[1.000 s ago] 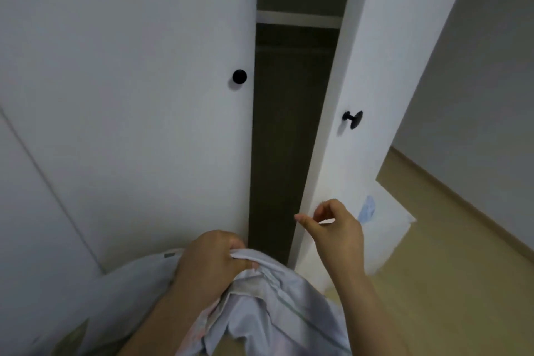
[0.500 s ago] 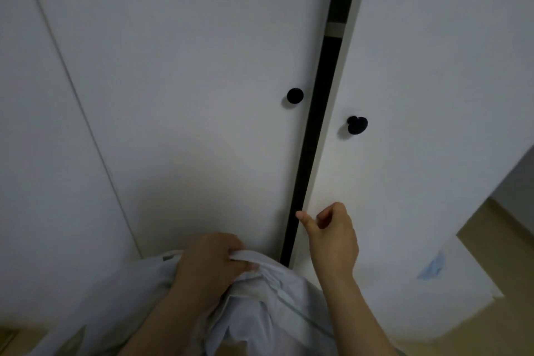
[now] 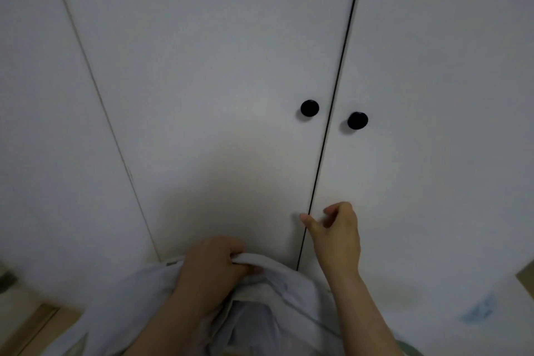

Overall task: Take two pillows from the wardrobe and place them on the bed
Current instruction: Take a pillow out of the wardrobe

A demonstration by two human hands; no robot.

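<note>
A pale, light-blue pillow [image 3: 138, 298] bunches up at the bottom of the view, against my body. My left hand [image 3: 211, 269] grips a fold of its cover at the top edge. My right hand [image 3: 336, 234] is at the white wardrobe's right door [image 3: 433, 95], low beside the seam. Its fingers are curled and its thumb points left across the seam; it holds nothing. Both the right door and the left door [image 3: 202, 66] are closed, with only a thin dark line between them. The wardrobe's inside is hidden.
Two round black knobs, the left knob [image 3: 309, 108] and the right knob [image 3: 357, 120], flank the seam above my right hand. Another white panel [image 3: 43, 124] stands to the left. Tan wooden floor [image 3: 34, 326] shows at the bottom left corner and the right edge.
The right wardrobe door has swung shut under my right hand, from wide open to a narrow gap to fully closed. My left hand has kept its grip on the pillow.
</note>
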